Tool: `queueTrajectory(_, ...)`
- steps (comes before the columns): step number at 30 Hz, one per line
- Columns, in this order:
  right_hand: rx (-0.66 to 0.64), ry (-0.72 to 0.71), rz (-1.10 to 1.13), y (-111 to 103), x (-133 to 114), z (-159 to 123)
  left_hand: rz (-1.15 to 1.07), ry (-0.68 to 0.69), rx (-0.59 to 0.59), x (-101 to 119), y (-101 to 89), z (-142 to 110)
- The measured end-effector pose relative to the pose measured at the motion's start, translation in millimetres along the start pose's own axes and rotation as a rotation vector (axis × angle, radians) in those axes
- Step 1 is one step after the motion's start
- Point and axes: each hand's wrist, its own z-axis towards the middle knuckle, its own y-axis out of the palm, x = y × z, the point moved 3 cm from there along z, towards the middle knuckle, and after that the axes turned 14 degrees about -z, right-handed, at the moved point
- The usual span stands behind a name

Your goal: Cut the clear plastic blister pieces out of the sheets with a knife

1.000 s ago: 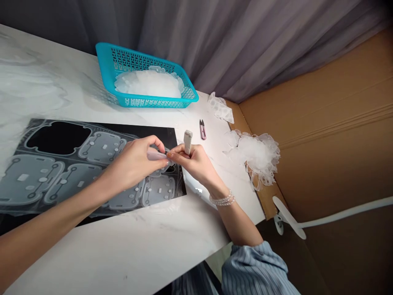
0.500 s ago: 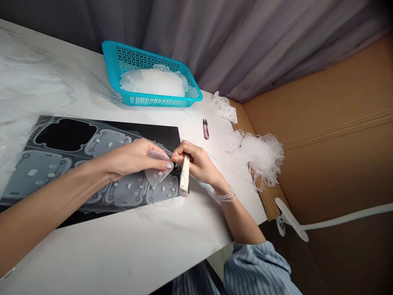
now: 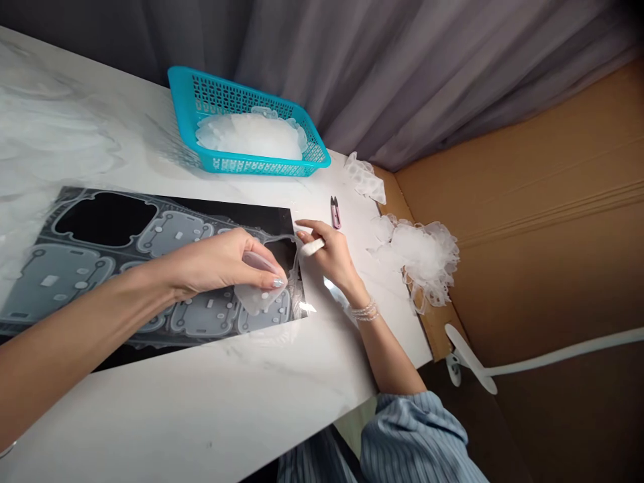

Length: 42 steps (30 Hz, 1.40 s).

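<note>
My left hand (image 3: 246,258) is closed on a translucent silicone-like piece (image 3: 251,300), pinched between thumb and fingers. The piece hangs over the right part of a translucent moulded sheet (image 3: 208,312), which lies on a black mat (image 3: 113,218) and has several rounded panels with holes. To the right, my right hand (image 3: 329,251) is closed around a white-wrapped stick-like tool (image 3: 312,247), its far end hidden. A thin clear strip (image 3: 279,237) of the sheet's edging runs to the right fingertips; whether they grip it is unclear.
A turquoise basket (image 3: 251,166) with a pile of translucent pieces stands behind the mat. Pink-handled thread snips (image 3: 335,213) lie right of it. Clear scraps (image 3: 425,251) heap by the cardboard wall (image 3: 533,174). More translucent sheets (image 3: 50,127) lie at left.
My right hand has moved slightly up and right, away from the left hand, and the white-wrapped tool has turned to show less of its length. The left hand still holds the piece.
</note>
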Motion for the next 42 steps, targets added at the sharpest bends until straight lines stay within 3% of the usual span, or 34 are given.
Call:
queueTrajectory(3, 0.058, 0.126, 0.112, -13.3, -6.4, -4.2, 0.028, 0.027, 0.053, 5.5, -0.8, -3.2)
queueTrajectory(5, 0.048, 0.12, 0.187, -22.1, -22.3, -12.4, 0.002, 0.056, 0.066, 11.5, 1.0, -7.1)
queueTrajectory(9, -0.031, -0.089, 0.217, -33.6, -60.0, -30.3, 0.019, 0.162, 0.093, 24.5, 6.0, -16.2)
queueTrajectory(13, 0.051, -0.243, 0.257, -44.2, -79.6, -40.4, 0.03, 0.228, 0.135, 33.2, 8.3, -26.2)
queueTrajectory(20, 0.171, -0.271, 0.411, -57.2, -90.1, -50.7, -0.102, 0.285, 0.044, 42.9, 15.8, -39.2)
queueTrajectory(25, 0.199, -0.201, 0.469, -56.0, -85.7, -55.8, -0.212, 0.3, -0.032, 37.1, 17.2, -39.5)
queueTrajectory(28, 0.191, -0.13, 0.446, -57.9, -84.1, -56.8, -0.177, 0.289, -0.012, 33.0, 14.7, -38.8)
queueTrajectory(32, 0.121, 0.037, 0.388, -57.0, -81.1, -54.4, -0.147, 0.284, 0.052, 36.5, 16.8, -37.0)
queueTrajectory(37, -0.008, 0.192, 0.39, -35.1, -68.1, -42.7, -0.121, 0.324, 0.189, 35.6, 16.7, -26.1)
queueTrajectory(40, 0.01, 0.27, 0.432, -24.5, -52.1, -15.6, -0.168, 0.361, 0.383, 31.9, -7.0, -16.7)
queueTrajectory(42, 0.052, 0.233, 0.407, -23.6, -45.1, 17.9, -0.3, 0.42, 0.554, 33.4, -32.0, -17.5)
